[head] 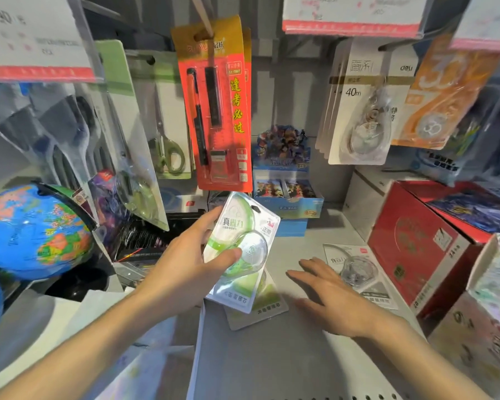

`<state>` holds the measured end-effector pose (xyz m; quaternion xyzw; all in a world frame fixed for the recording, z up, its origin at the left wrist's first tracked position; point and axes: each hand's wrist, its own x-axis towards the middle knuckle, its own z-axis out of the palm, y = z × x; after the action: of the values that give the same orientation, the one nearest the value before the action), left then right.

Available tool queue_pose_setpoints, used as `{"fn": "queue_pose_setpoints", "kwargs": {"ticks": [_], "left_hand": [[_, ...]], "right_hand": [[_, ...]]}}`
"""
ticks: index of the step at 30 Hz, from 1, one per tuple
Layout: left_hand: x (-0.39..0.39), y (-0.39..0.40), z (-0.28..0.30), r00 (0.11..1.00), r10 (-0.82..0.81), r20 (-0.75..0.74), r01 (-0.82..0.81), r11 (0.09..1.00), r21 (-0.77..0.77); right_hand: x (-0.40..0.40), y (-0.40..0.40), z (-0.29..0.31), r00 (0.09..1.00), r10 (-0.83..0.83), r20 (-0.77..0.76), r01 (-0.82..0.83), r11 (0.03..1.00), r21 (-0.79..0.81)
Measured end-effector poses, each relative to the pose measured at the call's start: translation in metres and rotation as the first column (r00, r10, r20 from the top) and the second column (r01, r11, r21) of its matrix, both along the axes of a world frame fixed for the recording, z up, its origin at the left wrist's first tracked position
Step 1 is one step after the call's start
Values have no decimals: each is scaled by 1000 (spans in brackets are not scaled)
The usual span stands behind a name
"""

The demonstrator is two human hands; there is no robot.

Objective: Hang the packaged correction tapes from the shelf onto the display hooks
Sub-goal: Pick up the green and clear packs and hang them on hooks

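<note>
our left hand (182, 269) grips a green correction tape pack (241, 249), thumb pressed on its clear blister, fingers curled behind its top edge, held tilted above the grey shelf (272, 356). a second green pack (257, 307) lies flat on the shelf just beneath it, towards five o'clock. our right hand (329, 295) hovers with fingers spread and holding nothing, reaching towards a clear-blister pack (361, 272) lying at its two o'clock. more tape packs (358, 111) hang on a hook at one o'clock.
</note>
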<state>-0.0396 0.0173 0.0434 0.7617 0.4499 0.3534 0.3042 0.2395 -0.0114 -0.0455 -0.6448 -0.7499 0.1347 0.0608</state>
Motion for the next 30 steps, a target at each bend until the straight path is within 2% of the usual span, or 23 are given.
{"fn": "queue_pose_setpoints", "kwargs": {"ticks": [4,7,9,12,14,18,21,26,30], "left_hand": [[5,2,-1,1000,-14,-13,14,1000,19],[7,4,-1,999,-33,-21,34,999,30],[7,5,-2,999,-34,-4,34,999,14],[5,6,-4,1000,-27,9,27,1000,5],[4,6,-5,1000,-19,8,19,1000,1],[5,7,-6,1000,-11,8,11,1000,-14],[7,10,-7,1000,-19,19,19,1000,-22],[8,11,-9,999,-37,12,37,999,-5],[9,11,-9,999,-48,20,49,999,-17]], "right_hand": [[-6,-1,-2,994,-56,-98,68,990,123],[-36,7,-6,990,41,-133,-20,987,157],[-43,12,-11,992,86,-87,-77,992,100],[-31,10,-12,999,33,-23,-33,999,-10],[-21,4,-7,998,63,6,-63,997,-33],[8,-10,8,995,95,-3,-95,989,-115],[29,-18,15,999,41,-17,-43,988,-148],[2,-18,15,988,-141,-69,146,987,73],[-27,-8,8,966,-257,2,257,966,-22]]}}
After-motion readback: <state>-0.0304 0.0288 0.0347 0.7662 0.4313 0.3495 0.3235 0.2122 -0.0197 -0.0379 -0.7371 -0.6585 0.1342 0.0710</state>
